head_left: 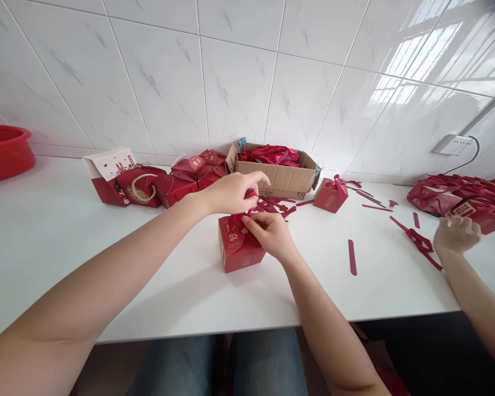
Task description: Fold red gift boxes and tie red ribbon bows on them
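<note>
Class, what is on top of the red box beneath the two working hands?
Red ribbon lies on the red box, pinched by the right hand, with the left hand above. The right hand covers part of the top; whether a knot is underneath cannot be seen.

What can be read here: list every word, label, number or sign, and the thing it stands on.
"喜", as far as it can be made out: top of the nearest red box.
Side label of that box: too small to read.
Label on the ribbon-tied box: too small.
Round stickers on the boxes behind: too small.
Red print on the white flap: too small.
Marks on the carton: too small.
</note>
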Demonstrator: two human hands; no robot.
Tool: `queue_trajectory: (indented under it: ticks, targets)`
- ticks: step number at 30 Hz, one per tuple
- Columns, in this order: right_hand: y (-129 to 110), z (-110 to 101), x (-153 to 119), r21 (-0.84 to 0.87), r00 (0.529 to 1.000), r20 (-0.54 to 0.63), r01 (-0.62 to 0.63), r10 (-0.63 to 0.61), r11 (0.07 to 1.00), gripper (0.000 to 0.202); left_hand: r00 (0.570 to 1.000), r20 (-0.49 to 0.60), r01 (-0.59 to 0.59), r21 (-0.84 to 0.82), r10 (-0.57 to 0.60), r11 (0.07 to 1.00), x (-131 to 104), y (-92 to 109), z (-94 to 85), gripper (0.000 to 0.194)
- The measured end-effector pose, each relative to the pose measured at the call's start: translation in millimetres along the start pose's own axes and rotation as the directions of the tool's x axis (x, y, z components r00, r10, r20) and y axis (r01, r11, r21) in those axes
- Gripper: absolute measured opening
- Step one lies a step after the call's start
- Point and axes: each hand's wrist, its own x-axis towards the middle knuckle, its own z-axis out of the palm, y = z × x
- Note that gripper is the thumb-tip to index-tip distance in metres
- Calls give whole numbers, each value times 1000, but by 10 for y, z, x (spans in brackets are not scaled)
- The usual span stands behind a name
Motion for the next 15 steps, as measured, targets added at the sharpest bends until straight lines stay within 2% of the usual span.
queue_trajectory:
  ticks: [2,4,6,8,10,12,13,15]
  targets:
    - [13,10,9,15,1000,10,-5,5,1000,31,978,-200,78,63,-64,995,35,-136,25,36]
    - [22,11,10,39,1000,28,-11,10,999,31,918,-382,175,148,-107,973,26,-244,33,29]
    - [28,9,5,56,1000,25,-17,15,998,31,883,-442,235,129,-156,963,-44,-288,24,16]
    - [34,8,-2,60,1000,15,-21,20,998,32,891,-378,253,-47,-252,966,-174,-266,18,11]
    - [37,13,-8,63,1000,13,-19,18,998,33,919,-218,266,-267,-327,926,-333,-211,34,21]
    - [42,20,-15,62,1000,14,-11,10,998,33,944,-72,272,-384,-322,882,-481,-162,88,30]
    - [46,23,-19,61,1000,11,-7,6,998,33,951,-37,265,-418,-308,869,-540,-147,129,32]
    - [57,31,-27,58,1000,0,-3,3,998,33,953,-46,242,-484,-301,841,-622,-139,230,33]
